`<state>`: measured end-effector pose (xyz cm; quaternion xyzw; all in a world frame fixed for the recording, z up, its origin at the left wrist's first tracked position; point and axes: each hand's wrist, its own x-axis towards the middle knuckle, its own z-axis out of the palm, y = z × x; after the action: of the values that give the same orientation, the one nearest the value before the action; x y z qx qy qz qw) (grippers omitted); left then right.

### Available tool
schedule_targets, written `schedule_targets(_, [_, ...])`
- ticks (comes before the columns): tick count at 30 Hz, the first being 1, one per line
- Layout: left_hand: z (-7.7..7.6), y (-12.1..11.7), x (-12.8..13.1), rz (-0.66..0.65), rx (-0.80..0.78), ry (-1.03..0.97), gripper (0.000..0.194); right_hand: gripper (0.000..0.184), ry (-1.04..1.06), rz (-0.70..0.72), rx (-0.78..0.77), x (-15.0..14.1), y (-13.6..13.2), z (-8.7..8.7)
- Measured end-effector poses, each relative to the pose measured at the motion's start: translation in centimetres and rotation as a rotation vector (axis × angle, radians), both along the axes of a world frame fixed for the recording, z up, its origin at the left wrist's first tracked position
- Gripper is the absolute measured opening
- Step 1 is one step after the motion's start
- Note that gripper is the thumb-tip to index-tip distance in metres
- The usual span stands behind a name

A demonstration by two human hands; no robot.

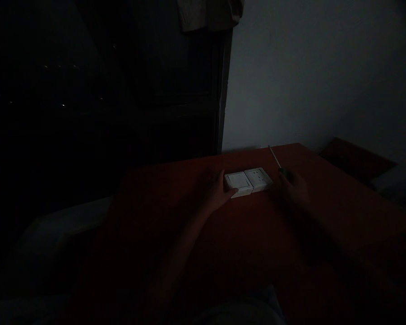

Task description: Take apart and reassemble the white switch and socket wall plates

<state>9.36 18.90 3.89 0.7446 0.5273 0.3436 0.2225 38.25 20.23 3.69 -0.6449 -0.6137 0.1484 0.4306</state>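
Note:
A white wall switch (238,180) with a broad square rocker lies on the reddish-brown table (250,239). Against its right side sits a white wall socket (258,178) with small dark holes in its face. My left hand (220,193) grips the switch at its left end, thumb along the front edge and fingers at the back left corner. To the right of the socket, my right hand (295,187) is closed round the dark green handle of a screwdriver (274,156). Its long thin shaft points away toward the wall, apart from the socket.
The room is very dark. A pale wall (307,72) rises behind the table, and a dark window or door frame (223,99) stands at the back left. Cloth (206,16) hangs at the top. A brown board-like surface (355,155) lies beyond the table's right edge.

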Motion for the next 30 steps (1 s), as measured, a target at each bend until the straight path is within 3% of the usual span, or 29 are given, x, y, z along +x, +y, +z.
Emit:
schedule_targets(4, [-0.4, 0.6, 1.2, -0.051, -0.013, 0.024, 0.084, 0.050, -0.040, 0.008, -0.164, -0.2, 2.8, -0.5])
schedule_targets(10, [-0.2, -0.1, 0.1, -0.037, -0.028, 0.046, 0.067, 0.054, -0.061, 0.151, -0.257, -1.6, 1.9, -0.5])
schedule_targets(14, [0.6, -2.5, -2.9, -0.009, -0.059, 0.073, 0.070, 0.050, -0.088, 0.245, -0.258, -4.2, 0.0, 0.0])
schedule_targets(22, [2.3, -10.1, -9.1, 0.044, -0.143, 0.153, 0.075, 0.041, -0.146, 0.356, -0.242, -10.3, -5.9, 1.5])
schedule_targets(26, [3.2, -12.6, -10.0, 0.114, -0.213, 0.199, 0.074, 0.037, -0.143, 0.408, -0.221, -11.3, -6.9, 1.9])
schedule_targets(30, [3.7, -13.3, -9.4, 0.142, -0.223, 0.182, 0.075, 0.039, -0.140, 0.346, -0.198, -10.8, -7.9, 2.4])
